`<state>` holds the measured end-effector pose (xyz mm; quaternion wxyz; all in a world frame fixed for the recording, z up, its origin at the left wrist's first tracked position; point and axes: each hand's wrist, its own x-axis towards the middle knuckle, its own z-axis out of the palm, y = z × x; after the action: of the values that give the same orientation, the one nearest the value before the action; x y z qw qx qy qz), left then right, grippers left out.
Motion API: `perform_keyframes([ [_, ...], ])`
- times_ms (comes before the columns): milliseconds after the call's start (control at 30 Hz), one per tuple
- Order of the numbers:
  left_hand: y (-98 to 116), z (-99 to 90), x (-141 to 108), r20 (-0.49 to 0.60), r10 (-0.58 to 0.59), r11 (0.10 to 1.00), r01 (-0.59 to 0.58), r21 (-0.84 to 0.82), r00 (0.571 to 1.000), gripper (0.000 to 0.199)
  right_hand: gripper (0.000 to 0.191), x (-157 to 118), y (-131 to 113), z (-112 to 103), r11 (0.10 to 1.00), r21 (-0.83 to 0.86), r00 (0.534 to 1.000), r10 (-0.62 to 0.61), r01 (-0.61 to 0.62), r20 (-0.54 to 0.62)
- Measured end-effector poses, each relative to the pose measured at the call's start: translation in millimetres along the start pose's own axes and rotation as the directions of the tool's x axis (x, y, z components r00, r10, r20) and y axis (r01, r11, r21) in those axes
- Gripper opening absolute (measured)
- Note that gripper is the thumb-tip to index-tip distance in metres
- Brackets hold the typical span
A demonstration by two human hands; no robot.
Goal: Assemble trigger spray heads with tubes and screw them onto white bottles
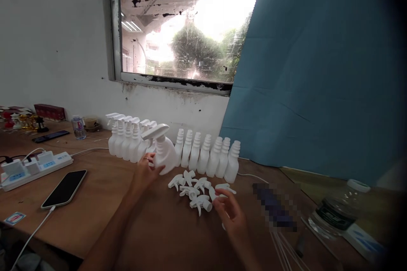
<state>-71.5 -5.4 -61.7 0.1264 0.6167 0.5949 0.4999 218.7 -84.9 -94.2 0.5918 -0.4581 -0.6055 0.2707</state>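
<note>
Head view, hands (pixel 233 212) curled, left (pixel 146 173) gripping bottle (pixel 165 154)

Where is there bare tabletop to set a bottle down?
Two patches of brown tabletop are bare: one between the white-edged phone and the left forearm, another between both forearms, nearside of the loose trigger heads. It is crowded among those heads by the right hand and along the bottle rows.

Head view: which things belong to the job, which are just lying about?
Likely job: spray bottle in left hand; topped bottles; untopped bottles; loose spray heads near right hand.

Likely just lying about: plugged-in phone; farther phone; power strip; small bottle; large water bottle.
</note>
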Motion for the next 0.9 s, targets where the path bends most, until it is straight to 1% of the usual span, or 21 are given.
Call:
perform_keyframes([
  [67,-11.5,9.5,23.1,-0.048,-0.012,0.983,0.021,0.181,0.999,0.037,0.03,-6.5,17.3,-4.3,0.997,-0.078,1.0,-0.011,0.009,-0.025],
  [100,-16.5,15.2,31.8,-0.058,-0.029,0.971,0.042,0.237,0.998,0.034,0.029,-9.7,24.3,-5.5,0.994,-0.106,0.999,-0.019,0.017,-0.026],
  [200,-28.2,32.4,46.7,-0.061,-0.079,0.943,0.095,0.319,0.995,0.032,0.028,-17.7,37.2,-6.2,0.987,-0.153,0.998,-0.056,0.056,0.006],
  [333,-38.5,49.4,52.0,-0.057,-0.091,0.914,0.106,0.391,0.994,0.036,0.024,-23.6,39.4,-4.6,0.981,-0.176,0.996,-0.079,0.085,0.043],
  [467,-46.2,57.2,54.7,-0.072,-0.074,0.895,0.098,0.436,0.995,0.041,0.023,-25.8,37.6,-6.3,0.961,-0.253,0.993,-0.096,0.109,0.063],
  [567,-50.8,60.2,56.5,-0.099,-0.058,0.886,0.097,0.454,0.993,0.043,0.019,-27.2,38.7,-8.1,0.925,-0.337,0.984,-0.152,0.174,0.092],
  [667,-55.0,63.7,58.3,-0.122,-0.024,0.882,0.079,0.465,0.992,0.044,0.016,-28.8,40.8,-7.6,0.879,-0.403,0.966,-0.209,0.253,0.15],
  [800,-61.5,70.6,62.8,-0.159,0.016,0.876,0.063,0.478,0.987,0.049,0.018,-30.4,44.5,-5.5,0.824,-0.462,0.942,-0.254,0.329,0.218],
  [900,-66.6,76.0,66.3,-0.179,0.037,0.87,0.057,0.49,0.983,0.046,0.021,-31.4,48.1,-5.2,0.792,-0.476,0.922,-0.3,0.383,0.244],
])
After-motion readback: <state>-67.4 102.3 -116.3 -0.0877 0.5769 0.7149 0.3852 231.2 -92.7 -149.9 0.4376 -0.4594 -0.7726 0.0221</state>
